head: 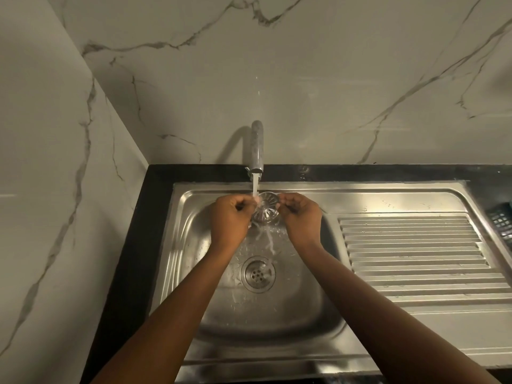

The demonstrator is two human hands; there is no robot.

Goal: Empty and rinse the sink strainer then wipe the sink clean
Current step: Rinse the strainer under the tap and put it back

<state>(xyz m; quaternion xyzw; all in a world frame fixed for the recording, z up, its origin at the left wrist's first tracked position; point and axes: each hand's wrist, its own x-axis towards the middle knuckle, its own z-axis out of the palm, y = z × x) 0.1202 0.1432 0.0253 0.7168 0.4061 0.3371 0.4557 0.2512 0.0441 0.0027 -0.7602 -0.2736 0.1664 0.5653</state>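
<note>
A round metal sink strainer (266, 208) is held over the steel sink (299, 306), under water running from the tap (257, 151). My left hand (230, 217) pinches its left rim and my right hand (300, 217) pinches its right rim. Water spills off the strainer and runs down the basin toward the open drain (258, 273).
A ribbed steel drainboard (415, 250) lies to the right of the basin. A dark basket (502, 223) shows at the right edge. Black countertop (133, 245) frames the sink, with marble walls behind and to the left.
</note>
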